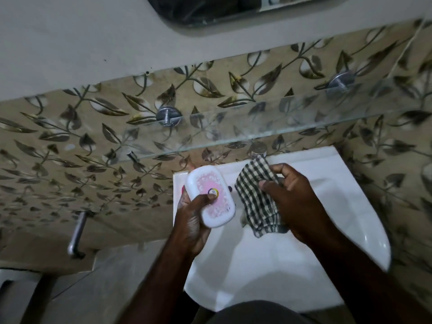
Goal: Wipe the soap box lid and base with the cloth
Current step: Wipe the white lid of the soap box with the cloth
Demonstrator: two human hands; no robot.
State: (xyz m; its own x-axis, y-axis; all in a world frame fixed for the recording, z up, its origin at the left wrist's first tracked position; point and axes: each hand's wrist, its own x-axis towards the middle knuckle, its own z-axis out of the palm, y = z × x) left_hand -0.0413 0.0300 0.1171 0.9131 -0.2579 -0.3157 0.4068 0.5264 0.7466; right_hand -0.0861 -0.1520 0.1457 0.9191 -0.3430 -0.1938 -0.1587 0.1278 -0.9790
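Observation:
A white soap box lid (pixel 209 195) with a pink pattern and a round sticker is held above the sink's left side. My left hand (pixel 191 220) grips it, thumb pressed on the sticker. A checked black-and-cream cloth (pixel 256 197) hangs just to the right of the lid, apart from it. My right hand (pixel 294 197) holds the cloth, thumb on its front and fingers curled round its upper edge. A pink edge shows behind the lid at its left; I cannot tell whether that is the base.
A white wash basin (pixel 350 206) lies under both hands. A glass shelf (pixel 280 127) on chrome brackets (pixel 167 115) juts from the leaf-patterned tiled wall above it. A chrome pipe (pixel 77 235) sticks out at the left. A mirror (pixel 210 8) is at the top.

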